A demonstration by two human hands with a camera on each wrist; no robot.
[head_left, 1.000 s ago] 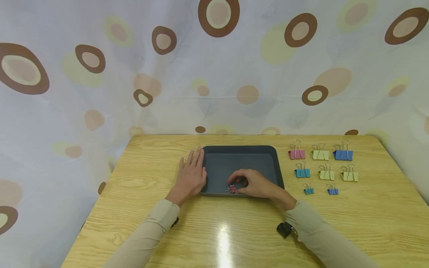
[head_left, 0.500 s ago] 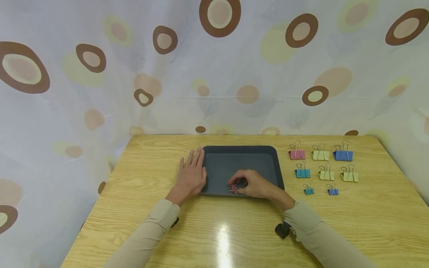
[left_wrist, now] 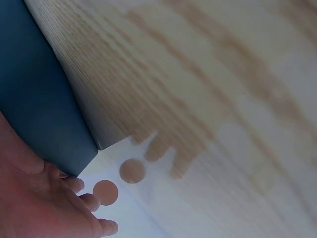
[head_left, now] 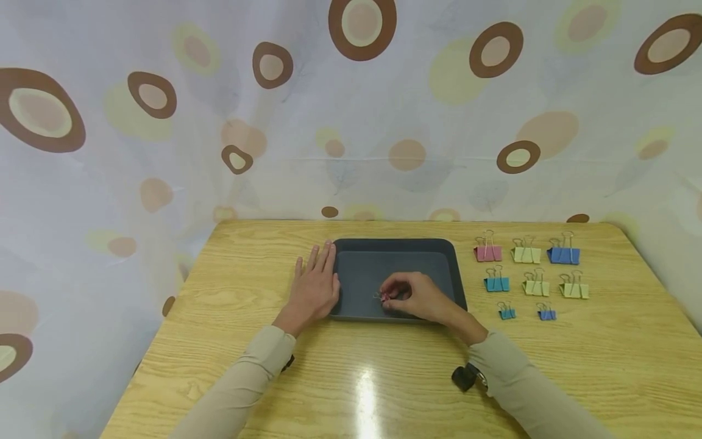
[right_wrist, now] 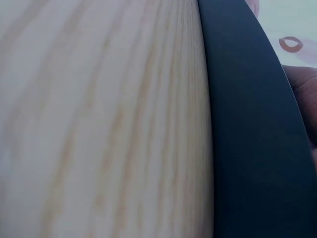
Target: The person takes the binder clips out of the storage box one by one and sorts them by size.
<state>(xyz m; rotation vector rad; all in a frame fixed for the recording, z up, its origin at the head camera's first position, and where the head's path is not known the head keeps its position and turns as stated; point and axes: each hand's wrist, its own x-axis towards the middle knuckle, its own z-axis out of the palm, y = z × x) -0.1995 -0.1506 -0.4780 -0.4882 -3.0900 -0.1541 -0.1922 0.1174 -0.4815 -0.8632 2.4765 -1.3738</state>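
In the head view, a small pink binder clip with wire handles is pinched between the thumb and fingers of my right hand. That hand is over the near part of a dark grey tray. My left hand lies with straight fingers along the tray's left rim, touching it. In the left wrist view the left hand shows beside the tray wall. Only a sliver of the right hand appears past the tray wall in the right wrist view.
Right of the tray, binder clips stand in rows: a pink one, a large blue one, a teal one, several pale yellow ones, and small teal and blue ones. A patterned cloth hangs behind the wooden table.
My right fingers have closed on the small pink binder clip and raised it slightly from where it lay in the tray. The left hand has stayed at the rim.
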